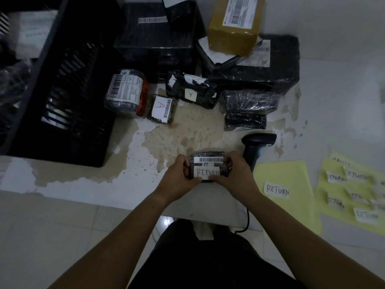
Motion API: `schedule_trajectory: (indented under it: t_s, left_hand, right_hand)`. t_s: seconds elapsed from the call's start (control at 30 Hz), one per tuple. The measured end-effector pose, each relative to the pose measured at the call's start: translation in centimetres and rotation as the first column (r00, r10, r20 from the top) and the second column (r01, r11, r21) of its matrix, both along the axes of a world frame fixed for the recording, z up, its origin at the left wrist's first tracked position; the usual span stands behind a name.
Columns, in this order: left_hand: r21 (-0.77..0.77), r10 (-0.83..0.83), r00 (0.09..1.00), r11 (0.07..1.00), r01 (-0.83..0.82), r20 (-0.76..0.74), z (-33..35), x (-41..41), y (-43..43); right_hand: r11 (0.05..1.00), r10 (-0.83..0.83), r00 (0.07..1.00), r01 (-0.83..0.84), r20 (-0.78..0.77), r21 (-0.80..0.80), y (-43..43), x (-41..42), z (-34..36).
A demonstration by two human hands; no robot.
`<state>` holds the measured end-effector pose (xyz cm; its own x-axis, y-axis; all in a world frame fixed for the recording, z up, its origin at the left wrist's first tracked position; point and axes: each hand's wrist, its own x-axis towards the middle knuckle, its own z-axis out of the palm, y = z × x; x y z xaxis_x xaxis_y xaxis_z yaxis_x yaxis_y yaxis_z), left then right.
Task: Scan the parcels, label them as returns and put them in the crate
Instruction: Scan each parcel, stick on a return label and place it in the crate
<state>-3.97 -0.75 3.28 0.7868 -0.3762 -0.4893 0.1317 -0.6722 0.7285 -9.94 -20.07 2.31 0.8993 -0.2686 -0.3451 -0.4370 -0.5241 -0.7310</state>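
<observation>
1. Black plastic crate (62,97) stands at the far left of the stained white surface, well apart from the hands.
2. Left hand (179,176) grips the left end of a small dark parcel (208,157), fingers curled round its edge and thumb pressed on the lower left corner of the white RETURN label (206,172).
3. That parcel sits between both hands at the near centre, barcode strip just above the label.
4. Right hand (235,174) clasps the parcel's right end, thumb on the label's lower right edge.
5. Just right lies a black scanner (257,146); farther right, yellow sheets (291,174) carry more RETURN labels.
</observation>
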Motion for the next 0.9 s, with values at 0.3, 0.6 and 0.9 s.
schedule_trajectory:
  t_s: [0.3,0.6,0.9]
  left_hand:
    - [-0.022,0.030,0.998,0.999,-0.031,-0.046,-0.5,0.6,0.3]
    - [-0.097,0.128,0.982,0.985,-0.142,-0.137,3.0,2.9,0.9]
    - [-0.046,0.020,0.641,0.999,0.025,0.768,18.3,7.3,12.9]
  right_hand:
    - [0.999,-0.026,1.000,0.026,0.001,0.019,-0.3,0.2,0.1]
    - [0.966,-0.225,0.970,0.234,-0.090,0.107,0.8,0.9,2.6]
    - [0.690,-0.271,0.953,0.292,-0.139,0.662,5.7,6.2,11.3]
